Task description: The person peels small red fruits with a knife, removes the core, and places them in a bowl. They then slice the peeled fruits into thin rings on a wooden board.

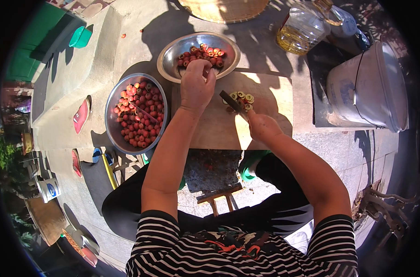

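My left hand (197, 83) reaches over the near side of an oval-looking stainless steel bowl (169, 57). Its fingertips are partly hidden, so I cannot tell if they hold anything. Red hawthorn fruits (197, 53), several with hollowed ends, fill the bowl's far side. My right hand (263, 126) grips a dark-bladed knife (233, 100) over a wooden cutting board (210, 126). Beside the blade lies a small cluster of pale, red-rimmed hawthorn slices (245, 97), some ring-shaped. Left of the board, a deeper metal basin (111, 117) holds many whole hawthorns (137, 133).
A large clear jug (301, 31) with yellow liquid stands at the far right, near a lidded white bucket (348, 86). A woven tray (225, 10) lies beyond the bowl. Red shoes (81, 116), a green pot (80, 37) and a small wooden stool (218, 195) are around.
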Demonstrator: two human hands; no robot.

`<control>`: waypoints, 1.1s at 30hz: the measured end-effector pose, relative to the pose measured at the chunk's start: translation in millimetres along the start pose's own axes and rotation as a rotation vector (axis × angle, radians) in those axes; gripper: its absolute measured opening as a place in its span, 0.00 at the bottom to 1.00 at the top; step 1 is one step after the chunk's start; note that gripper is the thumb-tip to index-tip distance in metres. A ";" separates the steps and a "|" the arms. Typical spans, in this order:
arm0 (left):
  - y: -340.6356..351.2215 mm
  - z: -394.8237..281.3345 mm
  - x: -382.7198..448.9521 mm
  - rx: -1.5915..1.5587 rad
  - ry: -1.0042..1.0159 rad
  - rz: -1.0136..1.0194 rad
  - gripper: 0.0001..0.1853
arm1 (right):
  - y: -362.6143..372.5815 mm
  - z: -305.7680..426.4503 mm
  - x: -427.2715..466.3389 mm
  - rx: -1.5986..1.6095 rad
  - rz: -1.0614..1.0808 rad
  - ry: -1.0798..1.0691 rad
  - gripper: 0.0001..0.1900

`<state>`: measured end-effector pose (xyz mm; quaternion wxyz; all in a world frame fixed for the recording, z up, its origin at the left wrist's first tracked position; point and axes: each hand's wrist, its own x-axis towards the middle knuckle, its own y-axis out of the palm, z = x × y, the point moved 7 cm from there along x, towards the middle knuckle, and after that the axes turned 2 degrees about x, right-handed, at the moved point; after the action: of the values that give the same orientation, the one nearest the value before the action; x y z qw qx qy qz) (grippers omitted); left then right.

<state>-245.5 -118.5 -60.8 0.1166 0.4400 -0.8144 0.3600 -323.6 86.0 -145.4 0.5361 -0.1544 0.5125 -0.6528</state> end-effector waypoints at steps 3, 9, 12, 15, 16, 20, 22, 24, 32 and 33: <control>8.7 53.0 47.4 0.444 -0.143 0.408 0.08 | -2.5 0.7 -1.4 0.028 -0.020 -0.011 0.07; 46.0 128.6 52.4 0.860 -0.289 0.940 0.11 | -3.2 9.2 -5.6 0.016 0.096 -0.028 0.11; 55.5 140.3 54.2 0.884 -0.275 0.939 0.11 | -2.6 14.0 -6.8 0.031 0.096 -0.071 0.10; 53.1 134.9 61.8 0.845 -0.283 0.830 0.11 | 2.1 13.5 -6.2 0.023 0.105 -0.081 0.08; 47.2 128.6 66.3 0.823 -0.290 0.758 0.10 | 4.5 13.1 -6.6 0.021 0.115 -0.081 0.08; 13.2 78.5 72.7 0.520 -0.257 0.417 0.13 | 9.3 10.8 -7.7 0.028 0.125 -0.053 0.10; 3.9 48.0 50.4 0.099 -0.256 0.262 0.12 | 8.8 7.3 -7.7 0.044 0.122 -0.021 0.10; 0.0 25.2 14.3 -0.239 -0.259 0.154 0.11 | 7.6 3.3 -6.4 0.060 0.117 0.012 0.10; 44.7 45.5 -141.1 -0.279 -0.573 0.161 0.09 | 13.0 3.9 -8.1 0.092 0.069 0.052 0.09; 45.5 44.6 -144.6 -0.244 -0.462 0.138 0.09 | 12.5 5.3 -8.5 0.087 0.072 0.047 0.09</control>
<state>-191.6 -41.6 -187.9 -0.0451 0.4367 -0.8848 0.1565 -309.6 91.9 -150.6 0.5532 -0.0973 0.5012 -0.6583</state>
